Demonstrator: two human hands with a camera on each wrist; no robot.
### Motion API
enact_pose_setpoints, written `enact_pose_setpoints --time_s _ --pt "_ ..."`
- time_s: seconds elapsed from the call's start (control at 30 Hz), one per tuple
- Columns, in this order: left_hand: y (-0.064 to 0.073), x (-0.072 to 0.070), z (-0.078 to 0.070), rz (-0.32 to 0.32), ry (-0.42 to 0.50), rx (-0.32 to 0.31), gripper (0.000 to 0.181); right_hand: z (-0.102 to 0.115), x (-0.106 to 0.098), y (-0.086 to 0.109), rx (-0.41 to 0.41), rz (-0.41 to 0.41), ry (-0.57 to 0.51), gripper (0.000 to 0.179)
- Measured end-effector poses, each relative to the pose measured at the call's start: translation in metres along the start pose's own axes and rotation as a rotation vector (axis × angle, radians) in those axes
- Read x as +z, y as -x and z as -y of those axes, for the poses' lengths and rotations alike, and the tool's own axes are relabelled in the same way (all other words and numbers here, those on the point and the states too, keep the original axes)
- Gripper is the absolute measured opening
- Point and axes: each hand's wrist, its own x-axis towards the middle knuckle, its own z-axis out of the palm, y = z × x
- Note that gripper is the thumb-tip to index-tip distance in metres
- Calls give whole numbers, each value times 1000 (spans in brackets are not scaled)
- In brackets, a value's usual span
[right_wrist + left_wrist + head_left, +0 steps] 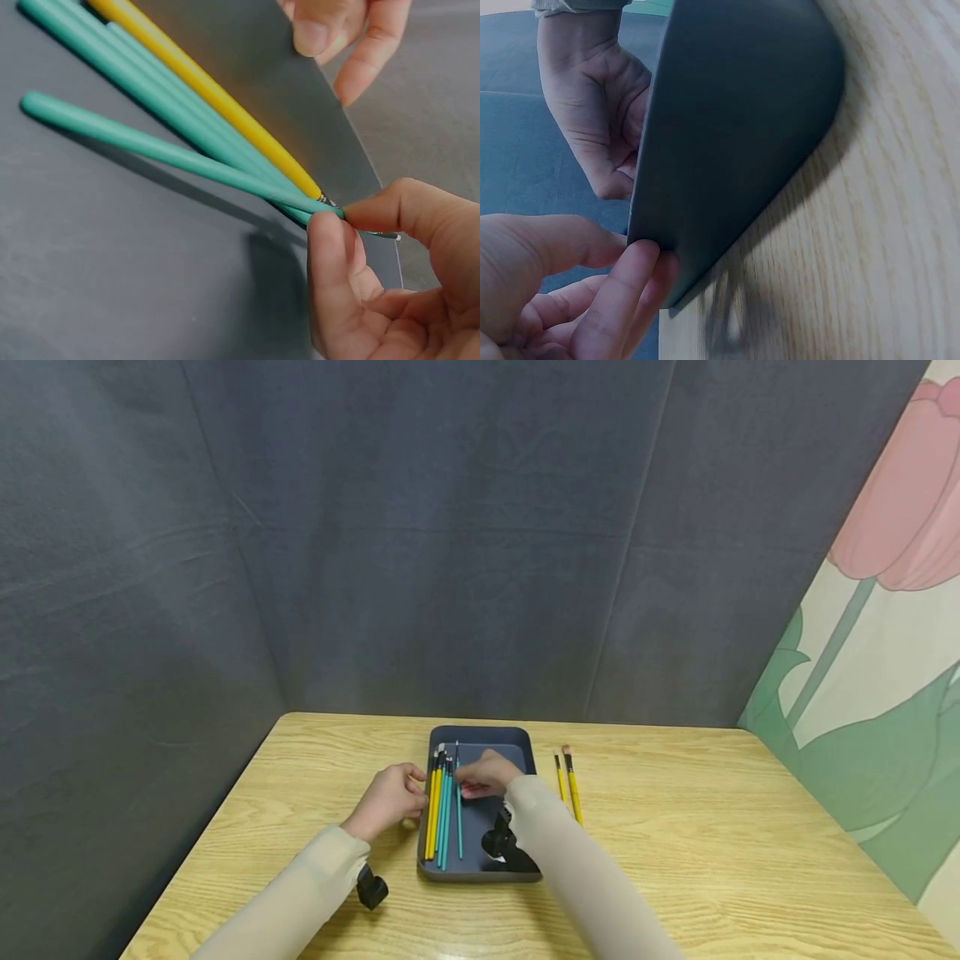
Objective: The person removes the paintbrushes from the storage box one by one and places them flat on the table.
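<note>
A dark grey rectangular tray [480,877] lies on the table, with yellow paintbrushes [432,814] and teal paintbrushes [446,831] side by side along its left wall. My right hand [487,774] is over the tray and pinches one teal paintbrush [172,155] near its bristle end, between thumb and fingertips. That brush slants just right of the others, its handle end towards me. At the left rim, my left hand [390,802] pinches the tray's edge: in the right wrist view its thumb [311,36] laps over the rim, the fingers outside.
To the right of the tray, two yellow paintbrushes [573,789] lie on the wooden table [697,827]. A dark curtain [450,568] hangs behind the table, and a wall with a painted tulip [892,502] stands at the right.
</note>
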Motion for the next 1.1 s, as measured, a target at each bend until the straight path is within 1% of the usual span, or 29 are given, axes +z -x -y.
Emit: enact_pose_setpoints --time_s 0.2,0.37,0.53,0.73,0.93,1.1 --pt "0 0 0 -1 0 -7 35 2 -8 3 22 34 -25 11" --pt "0 0 -1 -6 3 -13 35 1 -16 3 15 74 -52 10" --pt "1 0 0 -6 0 -4 35 -1 -25 5 -5 89 -82 16" --pt "1 0 0 -10 -4 -7 35 -2 -40 11 -30 71 -79 22" --pt "1 0 0 -12 -1 -8 35 -1 -57 16 -67 98 -88 32" --pt "2 1 -1 -8 -9 0 35 4 -70 24 -114 119 -88 36"
